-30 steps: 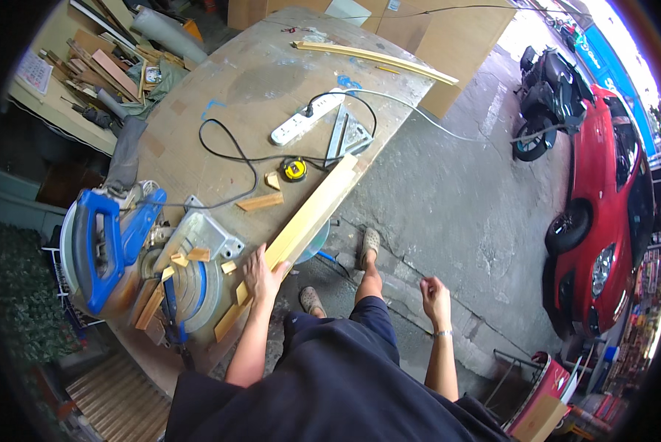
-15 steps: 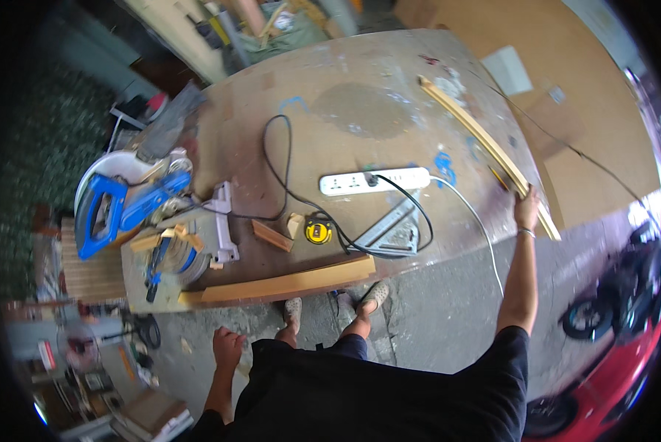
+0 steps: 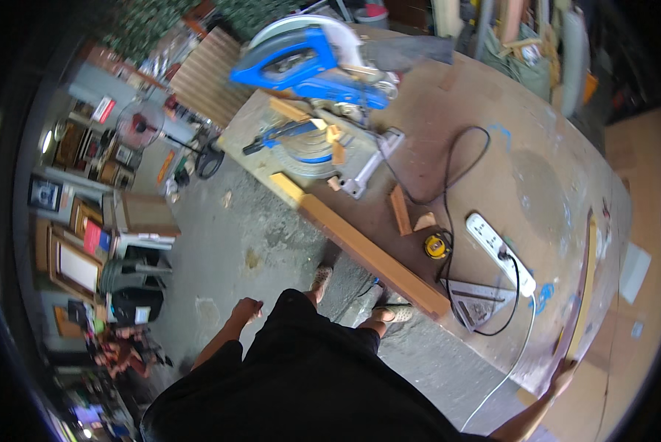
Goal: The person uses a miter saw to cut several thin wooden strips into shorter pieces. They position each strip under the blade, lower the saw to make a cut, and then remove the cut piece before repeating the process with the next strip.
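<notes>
My right hand [image 3: 562, 377] grips the near end of a long, pale wooden strip [image 3: 584, 295] along the right side of the workbench [image 3: 485, 96]. My left hand [image 3: 249, 309] hangs beside my body over the floor, fingers curled with nothing visible in them. Along the bench's front edge lies a long wooden board [image 3: 375, 254]. Behind it are a yellow tape measure [image 3: 435, 246], a reddish wood offcut [image 3: 400, 211] and a metal triangle square [image 3: 478, 303]. A blue miter saw [image 3: 308, 66] stands at the bench's far left, small wood pieces on its base.
A white power strip [image 3: 501, 254] lies on the bench, with a black cord looping from it and a white cable [image 3: 511, 368] running off the front edge. Cardboard [image 3: 632, 353] stands at the right. A fan [image 3: 140, 125] and picture frames [image 3: 76, 258] are at the left.
My view has swung left, so the bench appears turned and shifted right. My right hand still holds the wooden strip, now near the lower right. The left hand stays hanging, fingers curled.
</notes>
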`<control>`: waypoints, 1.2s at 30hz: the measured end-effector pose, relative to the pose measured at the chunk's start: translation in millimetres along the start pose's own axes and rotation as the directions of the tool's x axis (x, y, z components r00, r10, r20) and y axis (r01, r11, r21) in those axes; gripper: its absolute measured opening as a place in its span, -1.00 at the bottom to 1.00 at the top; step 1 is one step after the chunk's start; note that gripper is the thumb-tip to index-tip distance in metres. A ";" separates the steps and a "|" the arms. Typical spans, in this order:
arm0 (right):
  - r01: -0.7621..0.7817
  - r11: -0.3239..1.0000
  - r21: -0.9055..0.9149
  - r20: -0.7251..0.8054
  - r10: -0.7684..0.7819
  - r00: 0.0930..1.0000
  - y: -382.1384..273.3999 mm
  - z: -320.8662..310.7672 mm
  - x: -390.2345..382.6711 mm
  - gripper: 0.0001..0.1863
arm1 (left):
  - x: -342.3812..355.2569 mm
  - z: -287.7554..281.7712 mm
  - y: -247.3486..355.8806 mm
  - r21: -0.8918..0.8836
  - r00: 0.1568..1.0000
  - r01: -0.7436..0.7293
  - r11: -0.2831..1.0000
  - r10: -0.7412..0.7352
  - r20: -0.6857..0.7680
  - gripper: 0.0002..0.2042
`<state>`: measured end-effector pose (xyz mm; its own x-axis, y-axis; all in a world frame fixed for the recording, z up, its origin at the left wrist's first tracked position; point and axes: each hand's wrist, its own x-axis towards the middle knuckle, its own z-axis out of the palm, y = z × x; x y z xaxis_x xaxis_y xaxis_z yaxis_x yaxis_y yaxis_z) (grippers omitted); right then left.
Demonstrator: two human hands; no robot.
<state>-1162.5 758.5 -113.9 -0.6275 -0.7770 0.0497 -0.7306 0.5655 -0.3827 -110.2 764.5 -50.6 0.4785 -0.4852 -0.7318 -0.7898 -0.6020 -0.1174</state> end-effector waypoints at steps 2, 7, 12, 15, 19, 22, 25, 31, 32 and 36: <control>-0.174 0.964 -0.202 0.056 0.189 0.980 15.4 -28.7 -27.5 -0.31 | -0.2 -6.6 35.2 0.009 0.998 -0.050 0.999 0.050 -0.043 -0.63; 0.081 0.989 -0.127 -0.120 -0.097 0.988 -178.1 -37.9 -106.8 -0.36 | 3.2 -17.6 21.9 -0.128 0.889 -0.296 0.946 0.225 -0.399 -0.56; 0.454 0.891 0.013 -0.093 -0.451 0.888 -401.7 -51.9 -187.9 -0.41 | 5.9 -92.9 75.9 0.031 0.444 -0.806 0.591 0.639 -0.628 -0.78; 0.647 0.758 0.077 -0.059 -0.645 0.762 -518.4 -38.5 -236.4 -0.44 | 3.8 -144.8 103.9 0.310 -0.050 -0.939 0.146 0.836 -0.546 -0.88; 0.590 0.801 0.104 0.271 -0.593 0.758 -706.7 27.9 -311.2 -0.43 | 1.2 -210.0 76.7 0.572 -0.483 -0.816 -0.084 0.643 -0.594 -0.70; 0.780 0.615 0.116 0.279 -0.774 0.569 -825.6 77.5 -360.6 -0.64 | 9.9 -295.1 52.9 0.491 -0.349 -0.870 -0.041 0.756 -0.554 -0.56; 0.816 0.533 0.224 0.252 -0.841 0.479 -913.6 110.8 -394.3 -0.71 | 53.7 -340.6 16.8 0.522 -0.183 -0.852 0.051 0.904 -0.387 -0.51; 0.832 0.417 0.366 0.166 -0.909 0.383 -1015.4 164.1 -423.9 -0.73 | 167.6 -381.7 -42.0 0.572 -0.028 -0.809 0.139 0.962 -0.273 -0.58; 0.848 0.380 0.369 0.053 -0.920 0.389 -1034.4 152.0 -417.9 -0.75 | 180.7 -395.7 -47.9 0.458 0.046 -0.869 0.187 0.952 -0.302 -0.63; 0.707 0.576 0.411 -0.354 -0.614 0.706 -1028.7 151.9 -381.9 -0.84 | 242.3 -459.5 -74.8 0.415 0.093 -0.866 0.278 0.906 -0.412 -0.67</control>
<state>-130.5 431.5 120.7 -0.0898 -0.7973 0.5969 -0.7536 -0.3375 -0.5641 241.2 400.6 89.4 -0.5133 -0.8521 0.1021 -0.7932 0.5165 0.3226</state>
